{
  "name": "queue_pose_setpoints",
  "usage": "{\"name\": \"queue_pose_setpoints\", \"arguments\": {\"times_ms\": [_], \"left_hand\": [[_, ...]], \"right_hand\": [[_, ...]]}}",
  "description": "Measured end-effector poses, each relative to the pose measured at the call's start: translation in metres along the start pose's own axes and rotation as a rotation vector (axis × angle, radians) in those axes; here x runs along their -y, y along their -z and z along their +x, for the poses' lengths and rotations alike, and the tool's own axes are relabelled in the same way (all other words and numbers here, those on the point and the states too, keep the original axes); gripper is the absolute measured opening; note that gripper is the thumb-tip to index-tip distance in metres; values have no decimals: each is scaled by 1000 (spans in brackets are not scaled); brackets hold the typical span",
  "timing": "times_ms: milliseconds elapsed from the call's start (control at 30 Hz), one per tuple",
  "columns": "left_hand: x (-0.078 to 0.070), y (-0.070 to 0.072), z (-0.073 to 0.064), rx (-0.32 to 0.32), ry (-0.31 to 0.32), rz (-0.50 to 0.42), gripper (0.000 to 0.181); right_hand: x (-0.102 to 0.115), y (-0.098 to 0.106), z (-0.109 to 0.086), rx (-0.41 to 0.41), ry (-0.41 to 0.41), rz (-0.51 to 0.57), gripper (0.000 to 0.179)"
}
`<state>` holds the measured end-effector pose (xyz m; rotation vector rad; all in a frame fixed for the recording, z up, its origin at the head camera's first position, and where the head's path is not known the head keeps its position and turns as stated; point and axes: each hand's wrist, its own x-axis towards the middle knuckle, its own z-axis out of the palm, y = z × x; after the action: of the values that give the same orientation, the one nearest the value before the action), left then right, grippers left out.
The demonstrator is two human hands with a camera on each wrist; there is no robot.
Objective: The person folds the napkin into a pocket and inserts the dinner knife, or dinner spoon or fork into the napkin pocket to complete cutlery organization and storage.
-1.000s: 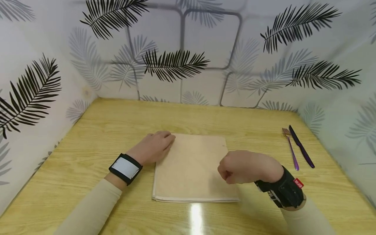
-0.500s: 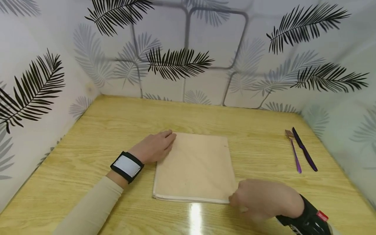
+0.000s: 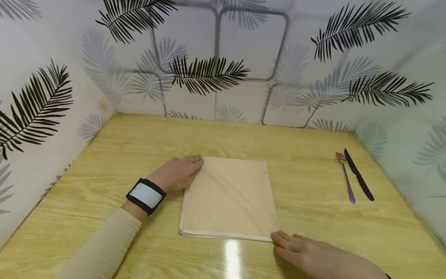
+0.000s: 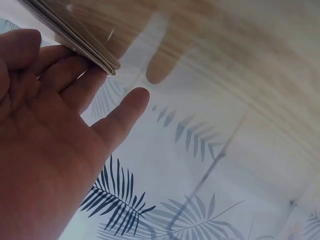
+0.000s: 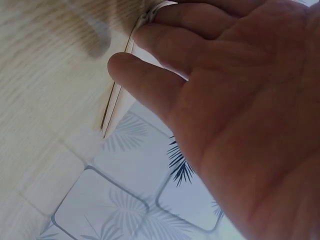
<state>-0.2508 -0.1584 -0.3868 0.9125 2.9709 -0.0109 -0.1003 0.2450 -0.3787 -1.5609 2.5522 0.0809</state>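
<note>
A folded beige cloth (image 3: 228, 197) lies as a near square in the middle of the table, its layered edges towards me and a faint diagonal crease across its top. My left hand (image 3: 177, 171) rests on its far left corner with straight fingers. In the left wrist view, the fingers of that hand (image 4: 65, 120) lie against the folded layers (image 4: 85, 42). At the near right corner, my right hand (image 3: 310, 254) touches the cloth with extended fingertips. The right wrist view shows this hand (image 5: 230, 95) with fingers stretched along the cloth's edge (image 5: 114, 102).
A purple-handled fork (image 3: 346, 177) and a dark purple knife (image 3: 359, 175) lie side by side at the right of the wooden table (image 3: 146, 143). Leaf-patterned curtains (image 3: 244, 46) rise behind the table and along its sides.
My right hand, curled above the cloth a second ago, has come down to the near right corner and its fingers have straightened. That corner now lies flat. My left hand stays in place.
</note>
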Motion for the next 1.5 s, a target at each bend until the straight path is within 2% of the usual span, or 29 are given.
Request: {"name": "queue_pose_setpoints", "arguments": {"times_ms": [100,167,267,333,433,500,600,800,1000,1133,1300,1400,1500], "left_hand": [[1,0,0,-19,-14,-15,46],[3,0,0,-39,-25,-21,44],[5,-1,-5,-49,-26,-28,43],[5,-2,-11,-64,-29,-8,42],[5,-4,-24,-69,-25,26,42],[4,-6,-34,-77,-32,65,43],[2,-6,-54,-98,-56,102,43],[-14,-6,-91,-117,-101,149,41],[-34,-11,-120,-144,-120,212,42],[-49,-11,-128,-167,-149,244,38],[-74,-11,-133,-204,-198,362,34],[-91,-11,-135,-259,-245,445,28],[-106,-13,-133,-347,-332,489,21]], "right_hand": [[0,1,0,-40,-4,0,77],[0,3,2,-86,-16,18,60],[-5,6,5,-140,-28,18,25],[-14,8,6,-141,-49,12,14],[-33,12,7,-89,-108,7,23],[-46,15,8,-54,-172,39,37],[-62,21,11,-43,-224,91,43],[-89,34,20,-16,-277,213,44],[-109,42,39,24,-319,245,44],[-123,45,49,57,-348,265,44],[-142,47,62,67,-365,302,46],[-149,49,71,59,-361,293,42],[-153,51,83,43,-333,259,29]]}}
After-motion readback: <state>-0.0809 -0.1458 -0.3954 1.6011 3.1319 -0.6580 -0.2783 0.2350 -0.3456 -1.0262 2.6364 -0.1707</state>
